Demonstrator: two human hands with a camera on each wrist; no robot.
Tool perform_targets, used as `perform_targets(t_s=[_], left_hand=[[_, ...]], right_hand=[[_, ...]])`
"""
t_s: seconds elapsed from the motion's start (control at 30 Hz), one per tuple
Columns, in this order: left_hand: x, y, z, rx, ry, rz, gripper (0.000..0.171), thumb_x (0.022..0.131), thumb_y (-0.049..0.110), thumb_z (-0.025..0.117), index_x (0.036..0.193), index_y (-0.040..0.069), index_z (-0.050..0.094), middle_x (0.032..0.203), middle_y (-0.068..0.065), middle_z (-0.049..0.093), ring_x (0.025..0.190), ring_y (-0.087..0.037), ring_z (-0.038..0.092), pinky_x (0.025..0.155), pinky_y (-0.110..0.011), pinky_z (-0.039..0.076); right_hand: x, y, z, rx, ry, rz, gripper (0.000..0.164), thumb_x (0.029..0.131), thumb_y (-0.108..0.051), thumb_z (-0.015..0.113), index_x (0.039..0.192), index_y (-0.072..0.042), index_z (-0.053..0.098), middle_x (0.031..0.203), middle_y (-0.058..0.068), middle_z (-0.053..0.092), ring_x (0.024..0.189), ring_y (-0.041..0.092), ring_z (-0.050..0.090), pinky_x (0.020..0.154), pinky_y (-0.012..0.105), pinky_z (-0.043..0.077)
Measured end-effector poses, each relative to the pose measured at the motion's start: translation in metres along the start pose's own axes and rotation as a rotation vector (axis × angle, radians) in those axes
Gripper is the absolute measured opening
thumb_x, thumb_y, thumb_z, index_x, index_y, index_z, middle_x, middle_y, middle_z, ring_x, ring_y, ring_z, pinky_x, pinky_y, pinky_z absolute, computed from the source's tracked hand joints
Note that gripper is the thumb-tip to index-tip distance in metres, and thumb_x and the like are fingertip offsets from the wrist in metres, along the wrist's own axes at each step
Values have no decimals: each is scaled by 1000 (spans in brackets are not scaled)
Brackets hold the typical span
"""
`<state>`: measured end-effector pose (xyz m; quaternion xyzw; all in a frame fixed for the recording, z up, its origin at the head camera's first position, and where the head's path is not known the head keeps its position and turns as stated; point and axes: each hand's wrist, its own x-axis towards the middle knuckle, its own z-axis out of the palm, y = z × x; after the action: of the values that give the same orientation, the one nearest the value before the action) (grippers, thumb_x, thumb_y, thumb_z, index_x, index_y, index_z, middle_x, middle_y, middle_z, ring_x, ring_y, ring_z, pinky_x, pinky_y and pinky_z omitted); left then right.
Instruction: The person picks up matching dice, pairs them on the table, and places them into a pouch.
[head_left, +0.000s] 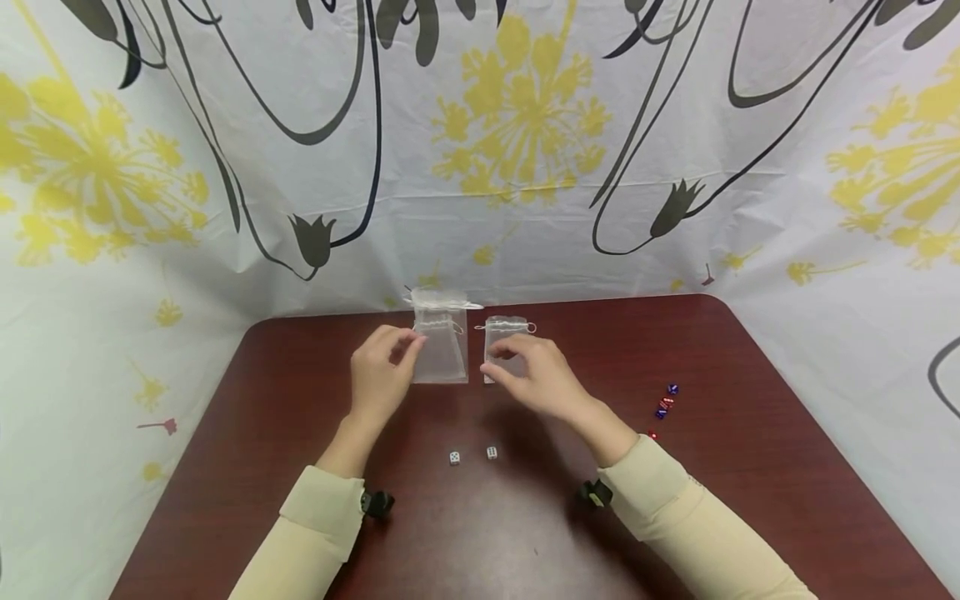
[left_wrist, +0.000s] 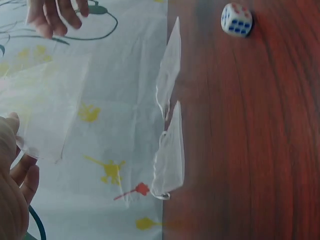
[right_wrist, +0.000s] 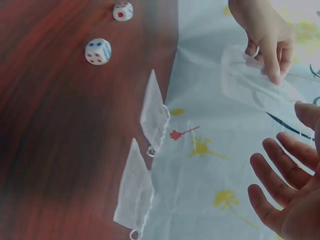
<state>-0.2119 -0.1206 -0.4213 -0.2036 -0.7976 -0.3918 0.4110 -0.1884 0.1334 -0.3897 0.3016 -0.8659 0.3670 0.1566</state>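
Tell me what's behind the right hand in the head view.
Behind the right hand is a sheer drawstring bag lying on the table. Its drawstring end shows; the hand hides part of the rest.

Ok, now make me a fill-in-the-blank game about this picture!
1. The ____ hand is holding a bag.
2. Besides that one, ____ more bags lie on the table.
3. Two ____ dice with red and blue dots lie on the table.
4. The big, round flowers on the cloth are ____.

Missing words: left; two; white; yellow.
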Motion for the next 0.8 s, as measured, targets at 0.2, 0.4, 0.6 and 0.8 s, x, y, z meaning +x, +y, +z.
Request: perform_targets(t_s=[0.2,0.4,0.6,0.8], left_hand=[[-4,12,2,-18,-19,67,8,85,7,82,86,5,75,81,-4,68,70,-15,66,58,-29,53],[-12,22,-3,8,-48,117,10,84,7,83,86,6,74,82,-3,68,67,-14,64,56,-26,51],[-19,25,-2,42,-113,165,10,88,14,81,86,7,73,83,-2,68,64,-16,63,57,-28,52],[-20,28,-1,49,-120,195,10,87,13,81,86,7,74,83,-3,68,66,-18,66,58,-30,53]], right_hand=[[5,-2,-9,17,80,-3,20,88,-19,80,100,-5,75,95,7,74,90,20,69,81,40,55],[9,-4,-11,10,108,-16,26,88,-23,80,104,-2,76,97,7,74,89,23,68,79,43,56],[13,-7,-12,27,135,-36,18,89,-21,80,97,-6,77,91,3,74,84,19,69,74,37,55],[15,-11,-10,53,166,-67,8,91,-16,78,89,-9,80,82,-2,75,74,10,67,66,32,53]])
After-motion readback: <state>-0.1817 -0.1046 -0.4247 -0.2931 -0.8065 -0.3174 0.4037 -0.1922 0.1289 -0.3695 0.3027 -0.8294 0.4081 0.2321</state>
